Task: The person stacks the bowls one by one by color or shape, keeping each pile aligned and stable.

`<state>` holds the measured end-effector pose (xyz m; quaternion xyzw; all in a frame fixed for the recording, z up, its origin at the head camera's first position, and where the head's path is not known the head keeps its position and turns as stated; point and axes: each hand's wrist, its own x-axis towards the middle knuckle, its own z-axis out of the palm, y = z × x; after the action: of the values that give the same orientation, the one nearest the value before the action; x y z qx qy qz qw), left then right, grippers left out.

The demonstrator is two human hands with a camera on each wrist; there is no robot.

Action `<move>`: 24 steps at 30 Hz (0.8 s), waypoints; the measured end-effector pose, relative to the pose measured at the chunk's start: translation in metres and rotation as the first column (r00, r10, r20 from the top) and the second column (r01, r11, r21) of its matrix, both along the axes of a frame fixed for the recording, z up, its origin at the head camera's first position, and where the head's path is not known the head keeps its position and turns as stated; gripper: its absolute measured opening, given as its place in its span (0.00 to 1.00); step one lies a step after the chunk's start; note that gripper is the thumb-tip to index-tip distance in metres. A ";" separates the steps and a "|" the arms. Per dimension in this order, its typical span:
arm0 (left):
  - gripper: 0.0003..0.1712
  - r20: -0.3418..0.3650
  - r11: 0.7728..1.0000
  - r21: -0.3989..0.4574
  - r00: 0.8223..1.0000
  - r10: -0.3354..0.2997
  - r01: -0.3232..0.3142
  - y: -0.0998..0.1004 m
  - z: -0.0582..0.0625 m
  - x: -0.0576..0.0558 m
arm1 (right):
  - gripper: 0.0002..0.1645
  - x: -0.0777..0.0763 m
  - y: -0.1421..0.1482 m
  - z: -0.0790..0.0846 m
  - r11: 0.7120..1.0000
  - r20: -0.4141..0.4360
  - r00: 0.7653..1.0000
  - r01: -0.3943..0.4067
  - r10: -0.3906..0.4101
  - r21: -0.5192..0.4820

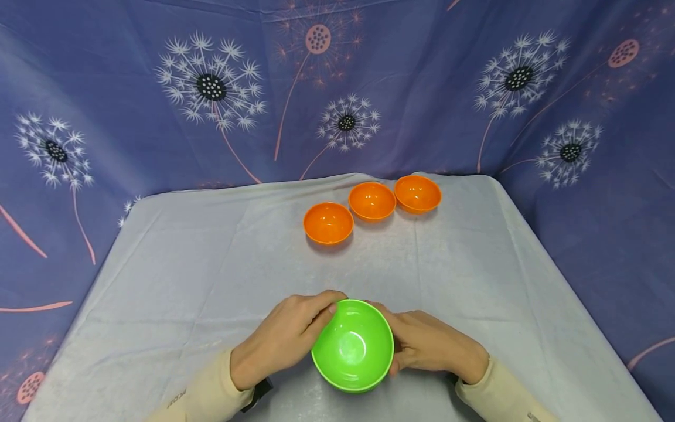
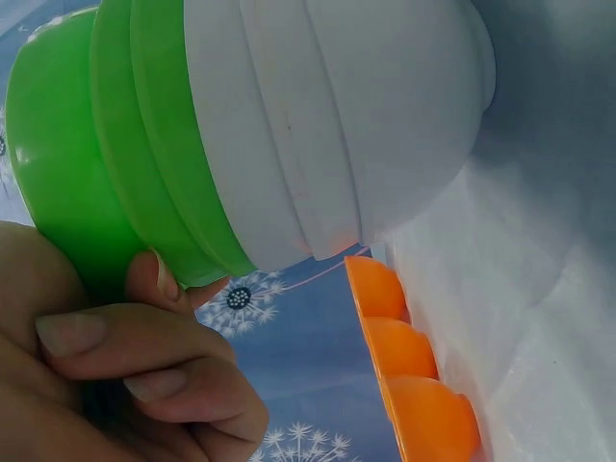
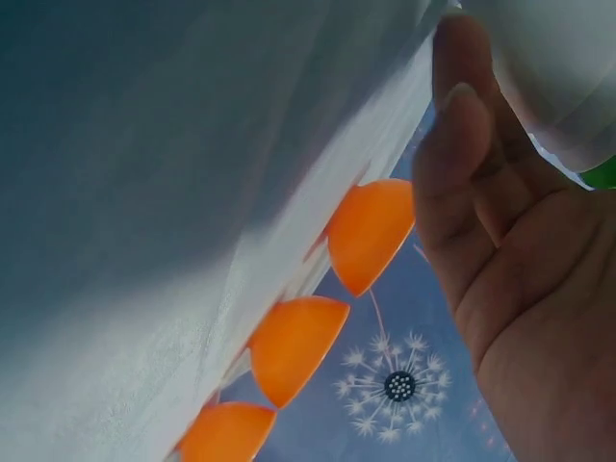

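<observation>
A stack of bowls stands near the front of the table, with several green bowls nested above white bowls. From the head view, only the bright inside of the top green bowl shows; the white ones are hidden under it. My left hand grips the green part from the left, thumb and forefinger at the rim, other fingers curled beside it in the left wrist view. Around the right side of the stack curves my right hand, its fingers lower down along the white bowls in the right wrist view.
Three orange bowls stand upright in a slanting row toward the back: a left one, a middle one and a right one. A pale cloth covers the table. Behind it hangs a blue dandelion-print curtain.
</observation>
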<state>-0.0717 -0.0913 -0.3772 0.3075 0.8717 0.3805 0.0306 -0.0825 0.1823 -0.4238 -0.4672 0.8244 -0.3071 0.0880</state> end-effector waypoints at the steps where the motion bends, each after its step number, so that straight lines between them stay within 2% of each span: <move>1: 0.13 -0.006 1.000 -0.001 1.000 -0.003 0.003 0.000 0.000 0.000 | 0.63 0.000 0.000 0.000 1.000 -0.007 1.000 0.007 -0.007 0.004; 4: 0.13 -0.023 1.000 -0.004 1.000 -0.013 0.013 0.000 -0.001 0.000 | 0.67 0.000 0.001 0.001 1.000 -0.039 0.999 0.026 -0.026 0.002; 9: 0.13 -0.043 1.000 -0.010 0.999 -0.022 0.021 0.001 -0.002 0.000 | 0.68 0.000 0.002 0.001 0.999 -0.076 0.996 0.035 -0.036 -0.014; 20: 0.12 -0.095 0.999 -0.041 0.995 -0.027 0.023 0.003 -0.004 0.000 | 0.70 -0.001 0.003 0.001 0.999 -0.057 0.997 0.044 -0.045 -0.014; 24: 0.14 -0.101 0.996 -0.055 0.992 -0.074 0.069 0.000 -0.003 -0.001 | 0.70 0.000 0.003 0.001 0.999 -0.056 0.998 0.040 -0.041 -0.022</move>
<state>-0.0723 -0.0916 -0.3805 0.3568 0.8701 0.3400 0.0070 -0.0827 0.1854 -0.4230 -0.4597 0.8327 -0.3041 0.0533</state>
